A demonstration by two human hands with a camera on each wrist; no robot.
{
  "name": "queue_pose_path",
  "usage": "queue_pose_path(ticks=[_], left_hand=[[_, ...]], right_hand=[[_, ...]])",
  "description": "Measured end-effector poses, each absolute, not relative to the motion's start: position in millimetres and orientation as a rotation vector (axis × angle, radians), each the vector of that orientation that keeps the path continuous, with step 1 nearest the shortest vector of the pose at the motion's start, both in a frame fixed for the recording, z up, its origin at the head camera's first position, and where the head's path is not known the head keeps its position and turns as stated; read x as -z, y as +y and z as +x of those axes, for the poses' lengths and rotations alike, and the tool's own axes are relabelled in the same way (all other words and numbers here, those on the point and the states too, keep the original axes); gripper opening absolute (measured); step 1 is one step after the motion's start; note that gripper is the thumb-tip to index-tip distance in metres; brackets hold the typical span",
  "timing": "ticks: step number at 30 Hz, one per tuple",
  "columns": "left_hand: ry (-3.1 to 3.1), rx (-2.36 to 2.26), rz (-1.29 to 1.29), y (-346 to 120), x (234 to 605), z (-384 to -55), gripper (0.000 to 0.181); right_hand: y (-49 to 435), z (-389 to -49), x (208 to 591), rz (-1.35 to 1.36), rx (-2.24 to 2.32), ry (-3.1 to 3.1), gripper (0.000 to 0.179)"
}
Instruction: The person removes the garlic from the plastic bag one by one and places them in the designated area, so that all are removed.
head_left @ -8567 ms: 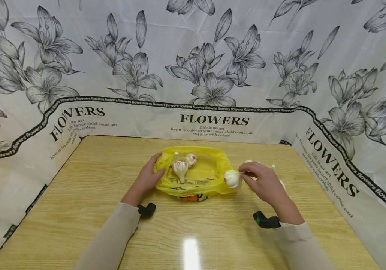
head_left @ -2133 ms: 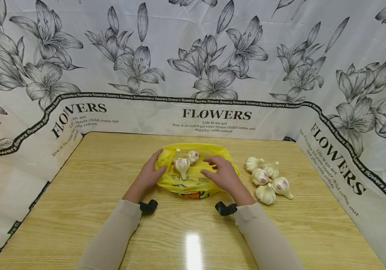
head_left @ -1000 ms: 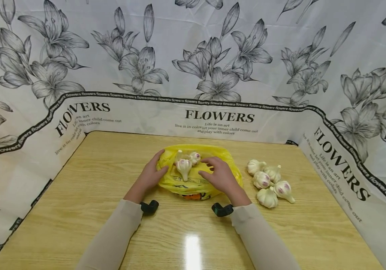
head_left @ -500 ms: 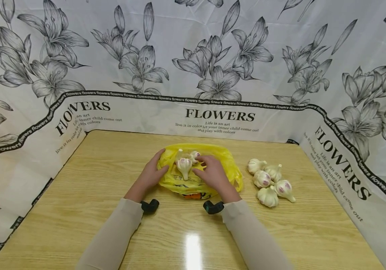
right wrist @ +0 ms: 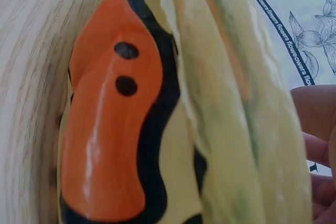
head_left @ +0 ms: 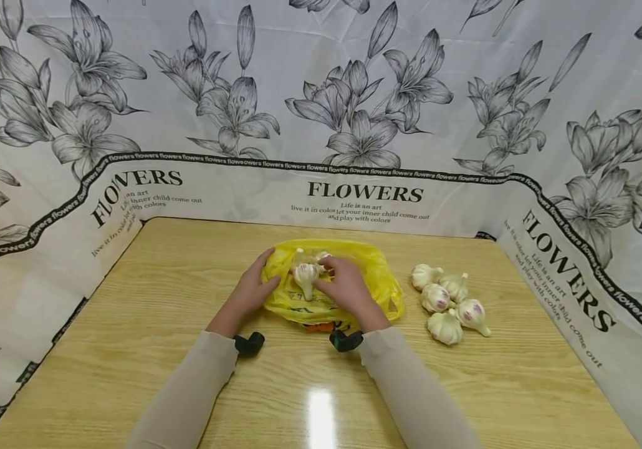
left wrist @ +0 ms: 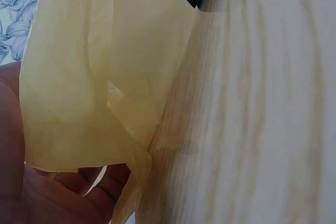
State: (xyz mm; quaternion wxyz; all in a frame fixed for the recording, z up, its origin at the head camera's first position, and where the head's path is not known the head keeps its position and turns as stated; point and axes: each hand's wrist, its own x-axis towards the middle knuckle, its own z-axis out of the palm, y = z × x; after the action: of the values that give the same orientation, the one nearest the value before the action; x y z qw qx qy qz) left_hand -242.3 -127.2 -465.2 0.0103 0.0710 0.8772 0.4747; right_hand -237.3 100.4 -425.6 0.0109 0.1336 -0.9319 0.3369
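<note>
In the head view, a yellow plastic bag (head_left: 383,280) lies with its mouth spread upward, several garlic bulbs inside it. My left hand (head_left: 248,290) grips the bag's left edge, thumb on the inner side and fingers outside; the left wrist view has the yellow film (left wrist: 68,103) between them. My right hand (head_left: 349,288) reaches over the front rim into the bag, thumb and fingers apart. Its fingertips are at the rear garlic bulb (head_left: 323,255), partly covering it, beside the front garlic bulb (head_left: 305,274). Whether they touch either bulb is unclear.
Right of the bag, several loose garlic bulbs (head_left: 445,327) sit grouped on the wooden table (head_left: 186,262). A white flower-printed cloth (head_left: 231,193) walls the table's back and sides. The bag's orange and black print (right wrist: 110,129) faces the right wrist camera.
My right hand released a garlic bulb among those on the right, then came back over the bag. In the last second it moved left to the bulbs inside. My left hand stays at the bag's edge.
</note>
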Motion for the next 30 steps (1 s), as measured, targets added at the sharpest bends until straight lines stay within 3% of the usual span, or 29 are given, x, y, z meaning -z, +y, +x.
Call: queue_pose_path(ticks=[30], left_hand=[[2.741,-1.491,0.259,-129.8,468.2,-242.9,0.067]], right_hand=[[68.5,-246.4,440.6,0.417,-0.958,-2.895,0.049]])
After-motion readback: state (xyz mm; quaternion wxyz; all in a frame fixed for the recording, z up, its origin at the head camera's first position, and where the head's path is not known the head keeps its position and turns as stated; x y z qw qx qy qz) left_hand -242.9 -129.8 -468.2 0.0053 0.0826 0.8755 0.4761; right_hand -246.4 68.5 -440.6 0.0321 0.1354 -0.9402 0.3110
